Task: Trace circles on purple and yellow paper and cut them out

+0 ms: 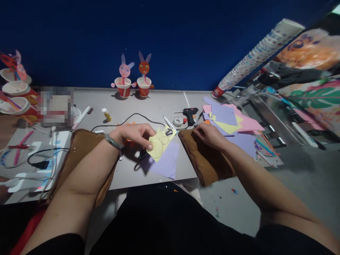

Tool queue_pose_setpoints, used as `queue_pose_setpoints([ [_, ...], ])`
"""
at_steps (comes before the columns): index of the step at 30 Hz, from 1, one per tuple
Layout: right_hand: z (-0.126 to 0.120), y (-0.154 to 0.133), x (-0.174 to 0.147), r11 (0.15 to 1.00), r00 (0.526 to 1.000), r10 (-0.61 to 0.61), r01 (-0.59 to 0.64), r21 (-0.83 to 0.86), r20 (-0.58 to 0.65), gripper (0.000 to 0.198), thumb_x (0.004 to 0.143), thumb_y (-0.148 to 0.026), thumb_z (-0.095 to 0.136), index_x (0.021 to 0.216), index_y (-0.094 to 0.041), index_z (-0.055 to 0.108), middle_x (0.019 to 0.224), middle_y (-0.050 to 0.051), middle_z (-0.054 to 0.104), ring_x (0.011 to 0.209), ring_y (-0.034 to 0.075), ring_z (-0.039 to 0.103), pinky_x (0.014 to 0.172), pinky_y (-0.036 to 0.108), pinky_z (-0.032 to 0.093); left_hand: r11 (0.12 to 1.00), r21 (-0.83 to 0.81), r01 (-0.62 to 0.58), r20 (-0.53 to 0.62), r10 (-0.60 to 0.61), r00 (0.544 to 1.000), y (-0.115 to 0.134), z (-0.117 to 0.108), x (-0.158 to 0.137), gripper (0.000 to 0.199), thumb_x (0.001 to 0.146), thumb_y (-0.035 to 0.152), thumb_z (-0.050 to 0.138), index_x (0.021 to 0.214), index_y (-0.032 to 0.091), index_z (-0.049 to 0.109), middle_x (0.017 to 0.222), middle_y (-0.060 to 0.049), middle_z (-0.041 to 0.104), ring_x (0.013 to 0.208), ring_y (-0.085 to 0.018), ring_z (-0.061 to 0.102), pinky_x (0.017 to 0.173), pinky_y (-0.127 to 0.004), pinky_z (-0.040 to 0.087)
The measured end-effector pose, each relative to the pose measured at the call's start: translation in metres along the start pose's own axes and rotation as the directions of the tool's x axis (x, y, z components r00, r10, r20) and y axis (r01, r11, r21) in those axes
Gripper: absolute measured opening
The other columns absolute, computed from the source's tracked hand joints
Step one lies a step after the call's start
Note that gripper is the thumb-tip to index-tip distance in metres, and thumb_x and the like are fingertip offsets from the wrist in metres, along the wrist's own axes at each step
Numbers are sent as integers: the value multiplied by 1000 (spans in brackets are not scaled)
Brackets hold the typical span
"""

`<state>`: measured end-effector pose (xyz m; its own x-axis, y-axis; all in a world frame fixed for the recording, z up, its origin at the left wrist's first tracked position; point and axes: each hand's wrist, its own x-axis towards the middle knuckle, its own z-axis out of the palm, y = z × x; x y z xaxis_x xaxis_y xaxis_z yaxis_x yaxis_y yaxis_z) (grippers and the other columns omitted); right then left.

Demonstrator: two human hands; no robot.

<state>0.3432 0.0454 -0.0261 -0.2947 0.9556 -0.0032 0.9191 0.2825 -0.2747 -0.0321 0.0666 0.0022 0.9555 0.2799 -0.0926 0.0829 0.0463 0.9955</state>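
My left hand (138,135) pinches a piece of yellow paper (156,150) between thumb and fingers. Several pencil-like circles, one large and others smaller, are drawn on it. Below the paper, a sheet of purple paper (170,161) lies on the table. A black looped handle (142,154) shows partly under my left hand; the rest of it is hidden. My right hand (208,135) is closed, over the far edge of a brown cloth pad (204,159). Whether anything is inside its curled fingers is hidden. A white pen (168,121) lies between the hands, just beyond the yellow paper.
Two paper cups with rabbit figures, one pink (123,86) and one orange-brown (144,86), stand at the back. A black glue gun (190,115), tape roll (177,121) and glue stick (106,114) lie nearer. Coloured papers (247,120) and stacked cups (252,60) are right; a power strip (53,159) is left.
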Motion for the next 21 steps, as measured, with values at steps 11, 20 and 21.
queue_pose_setpoints([
  [11,37,-66,156,925,1000,0,9,380,-23,13,80,-22,68,90,-17,73,78,3,74,69,16,65,67,27,50,999,2,-32,66,32,997,-2,1,6,23,71,35,88,85,16,83,81,-8,78,73,-13,65,70,-23,54],
  [20,60,-69,214,994,994,-98,96,43,55,14,84,-22,66,87,-17,79,92,9,79,85,21,66,81,30,50,998,49,-43,71,40,997,-4,-2,5,30,72,42,88,81,15,80,76,-7,74,67,-14,62,64,-23,52],
  [21,61,-69,213,994,993,-102,100,39,55,15,84,-21,65,88,-17,78,94,10,79,87,22,66,82,31,50,998,36,-43,69,40,997,-4,-2,6,29,72,41,87,81,15,80,78,-8,74,68,-14,62,63,-23,52],
])
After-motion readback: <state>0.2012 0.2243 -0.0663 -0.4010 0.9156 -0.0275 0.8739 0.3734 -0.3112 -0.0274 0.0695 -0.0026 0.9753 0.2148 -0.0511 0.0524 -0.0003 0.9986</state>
